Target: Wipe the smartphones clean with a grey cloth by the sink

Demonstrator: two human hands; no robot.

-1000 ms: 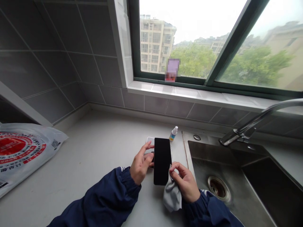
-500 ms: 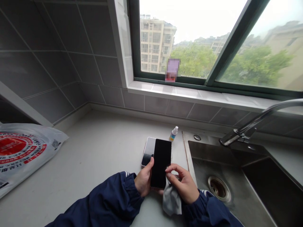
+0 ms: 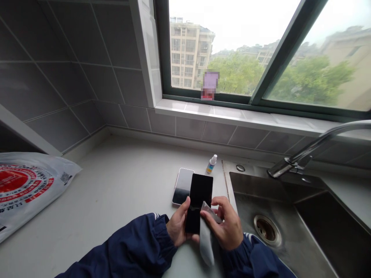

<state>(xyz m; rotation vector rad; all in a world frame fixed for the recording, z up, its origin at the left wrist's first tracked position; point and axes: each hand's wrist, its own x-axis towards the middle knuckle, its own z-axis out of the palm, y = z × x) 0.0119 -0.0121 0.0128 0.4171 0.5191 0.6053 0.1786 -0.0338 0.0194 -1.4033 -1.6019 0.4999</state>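
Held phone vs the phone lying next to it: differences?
The left hand grips the held phone, right hand presses a grey cloth to it; the lying phone rests untouched on the counter. Held phone's face is black; lying phone's reflects pale grey. Both face up.

Printed plastic bag (image 3: 26,185), spray bottle (image 3: 211,163), sink (image 3: 290,247) and faucet (image 3: 313,148) line the counter (image 3: 121,185).
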